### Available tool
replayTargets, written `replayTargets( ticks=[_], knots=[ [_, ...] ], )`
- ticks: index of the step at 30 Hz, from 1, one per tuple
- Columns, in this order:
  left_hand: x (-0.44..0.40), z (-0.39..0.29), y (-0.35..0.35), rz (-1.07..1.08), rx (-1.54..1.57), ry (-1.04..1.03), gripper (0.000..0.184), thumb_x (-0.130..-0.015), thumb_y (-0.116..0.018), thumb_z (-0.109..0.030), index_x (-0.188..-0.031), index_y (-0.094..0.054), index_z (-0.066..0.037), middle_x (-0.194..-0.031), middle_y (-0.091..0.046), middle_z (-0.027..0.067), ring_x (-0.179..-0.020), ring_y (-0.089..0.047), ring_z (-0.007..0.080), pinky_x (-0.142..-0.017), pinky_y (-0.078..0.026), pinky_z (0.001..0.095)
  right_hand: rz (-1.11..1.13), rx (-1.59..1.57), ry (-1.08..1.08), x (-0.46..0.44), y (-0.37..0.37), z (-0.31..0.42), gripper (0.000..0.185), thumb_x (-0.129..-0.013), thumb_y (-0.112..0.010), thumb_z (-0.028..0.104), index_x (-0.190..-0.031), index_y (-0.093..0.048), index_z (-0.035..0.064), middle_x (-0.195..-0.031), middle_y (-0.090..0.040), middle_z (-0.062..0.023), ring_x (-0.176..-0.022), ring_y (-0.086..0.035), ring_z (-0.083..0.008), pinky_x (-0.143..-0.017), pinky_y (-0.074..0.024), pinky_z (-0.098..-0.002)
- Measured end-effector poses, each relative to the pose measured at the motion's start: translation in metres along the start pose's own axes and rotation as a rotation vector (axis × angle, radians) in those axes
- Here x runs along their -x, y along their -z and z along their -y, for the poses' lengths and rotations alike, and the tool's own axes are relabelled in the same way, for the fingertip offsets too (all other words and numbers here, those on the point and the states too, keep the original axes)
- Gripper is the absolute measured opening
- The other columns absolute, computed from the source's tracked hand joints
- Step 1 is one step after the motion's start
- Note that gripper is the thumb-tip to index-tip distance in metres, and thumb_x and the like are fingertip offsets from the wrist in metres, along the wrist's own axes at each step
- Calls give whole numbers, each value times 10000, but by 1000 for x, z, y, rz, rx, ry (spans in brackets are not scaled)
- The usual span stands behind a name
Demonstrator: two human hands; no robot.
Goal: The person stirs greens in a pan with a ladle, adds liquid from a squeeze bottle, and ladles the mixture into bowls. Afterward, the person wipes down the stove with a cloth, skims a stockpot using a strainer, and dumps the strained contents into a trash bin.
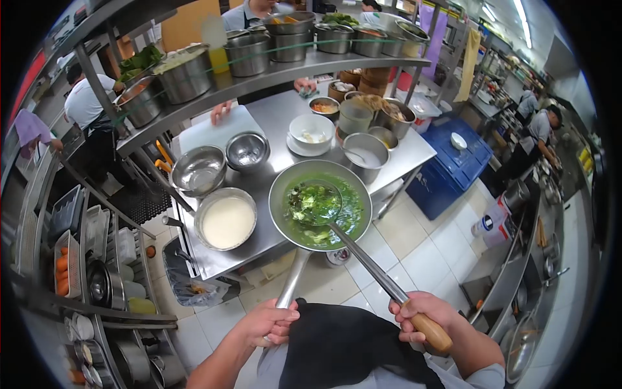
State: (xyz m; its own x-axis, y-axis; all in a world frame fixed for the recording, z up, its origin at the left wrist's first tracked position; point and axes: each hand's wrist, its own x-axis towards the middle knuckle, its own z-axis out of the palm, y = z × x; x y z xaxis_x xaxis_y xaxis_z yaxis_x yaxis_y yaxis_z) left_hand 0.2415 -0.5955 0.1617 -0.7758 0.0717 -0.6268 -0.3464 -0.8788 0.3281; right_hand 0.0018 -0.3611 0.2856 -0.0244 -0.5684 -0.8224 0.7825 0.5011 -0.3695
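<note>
My left hand [269, 323] is wrapped round the metal handle of a round pan [276, 214], held out in front of me by the steel table's edge. Green liquid [350, 223] fills the pan, with chopped green leaves [311, 202] gathered in it. My right hand [424, 316] grips the wooden end of a long-handled ladle [369, 262]; its bowl sits among the leaves. Left of the pan, on the table, stands a bowl of cream-coloured liquid [228, 222]. Beyond the pan are a white bowl [311, 131] and a pot with white contents [366, 155].
A shelf [272, 61] with several metal pots crosses above the steel table [272, 155]. A co-worker's hand [221, 113] rests on a white board. A blue bin [447, 168] stands at the right, racks [123, 318] at the left. Other people work farther off.
</note>
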Motion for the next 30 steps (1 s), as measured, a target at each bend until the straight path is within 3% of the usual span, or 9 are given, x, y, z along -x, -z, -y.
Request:
replayTargets(
  ticks=[3,6,9,13,15,20,22,30],
  knots=[
    [3,-15,6,-23,27,-52,156,-917,-606,-44,-904,-465,-110,-632,-350,-56,-423,-261,12,-337,-193,197,-43,19,123,-22,-11,17,153,-793,-584,40,-924,-506,23,-610,-498,-67,-419,-451,-183,-427,-389,-302],
    [6,-29,2,-52,78,-83,140,-924,-596,-42,-927,-474,-111,-642,-362,-53,-438,-276,7,-334,-196,187,10,47,98,-37,-20,42,151,-787,-583,33,-912,-502,9,-628,-505,-86,-413,-443,-181,-442,-401,-305],
    [4,-36,1,-97,103,-133,132,-930,-584,-33,-941,-480,-113,-642,-364,-55,-445,-282,10,-336,-194,188,38,76,104,-46,-29,64,105,-788,-546,18,-888,-539,-15,-632,-528,-93,-345,-405,-166,-369,-342,-289],
    [-9,-40,-7,5,223,-212,111,-938,-567,-31,-953,-492,-112,-645,-364,-57,-446,-288,18,-337,-193,189,50,76,74,-56,-26,100,116,-781,-544,33,-890,-542,-9,-596,-544,-100,-339,-397,-166,-364,-340,-286],
    [-17,-40,-17,5,259,-248,104,-941,-562,-33,-956,-495,-111,-645,-363,-57,-443,-287,21,-339,-192,189,124,101,18,-57,-19,123,198,-788,-575,26,-956,-479,-14,-598,-499,-124,-360,-398,-206,-461,-408,-329],
    [-55,-35,-46,-44,320,-293,101,-944,-558,-40,-960,-497,-119,-643,-353,-57,-457,-296,22,-342,-183,188,107,179,-11,-60,3,174,199,-802,-587,56,-954,-482,-20,-604,-505,-127,-361,-408,-218,-476,-414,-336],
    [-71,-37,-61,-55,329,-321,102,-944,-557,-41,-954,-494,-121,-642,-353,-58,-459,-297,22,-342,-180,188,120,189,-23,-60,15,193,122,-783,-544,62,-890,-552,4,-623,-610,-116,-355,-429,-168,-354,-356,-281],
    [-137,-31,-107,-52,404,-392,131,-931,-594,-64,-926,-489,-143,-618,-353,-62,-443,-307,26,-341,-221,195,112,220,-120,-61,49,268,133,-789,-538,62,-910,-564,14,-674,-628,-104,-380,-473,-168,-345,-373,-283]
  ],
)
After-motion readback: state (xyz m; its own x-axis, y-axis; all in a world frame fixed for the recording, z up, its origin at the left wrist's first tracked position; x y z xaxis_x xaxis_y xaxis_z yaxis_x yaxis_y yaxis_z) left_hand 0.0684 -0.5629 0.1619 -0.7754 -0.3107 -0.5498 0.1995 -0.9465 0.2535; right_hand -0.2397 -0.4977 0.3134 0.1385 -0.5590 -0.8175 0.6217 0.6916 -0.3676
